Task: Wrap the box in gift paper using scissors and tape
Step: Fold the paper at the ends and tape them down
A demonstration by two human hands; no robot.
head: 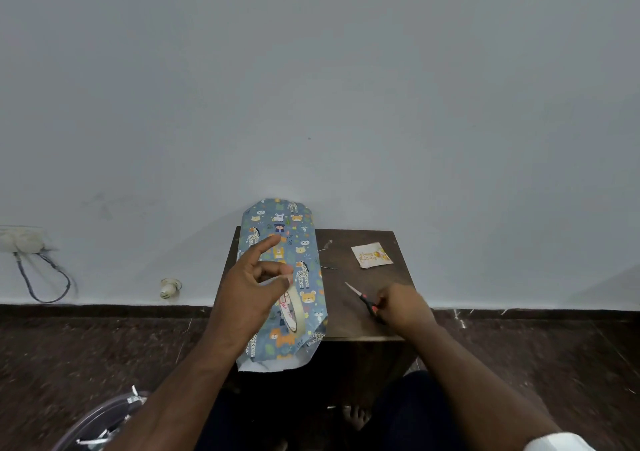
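A pale grey wall (311, 87) fills most of the view, and below it runs a dark floor (86, 353) with a dark skirting strip along the wall's foot. Against the wall stands a small dark wooden table (360, 312).

On the left part of the table lies the box (291, 239), already covered in blue gift paper printed with cartoon animals. It runs lengthwise away from the person, its far end touching or nearly touching the wall and its near end hanging over the table's front edge, where a loose flap shows the paper's white underside.

The left hand (249, 291) hovers over the box with the index finger stretched forward and the thumb and another finger pinching what looks like the free end of the tape. The tape roll (292, 308) stands on edge on top of the box, just beside that hand. The right hand (401, 307) rests on the table to the right of the box, its fingers curled round the red and black handles of the scissors (363, 298), whose blades lie on the tabletop pointing away to the left.

Farther back on the right of the table lies a small greeting card (372, 255), well apart from the scissors.

At the left, a wall socket (20, 239) holds a looping cable (45, 277), and near the floor is a small white fitting (169, 288). A clear round lid or bowl (100, 423) shows at the bottom left corner.
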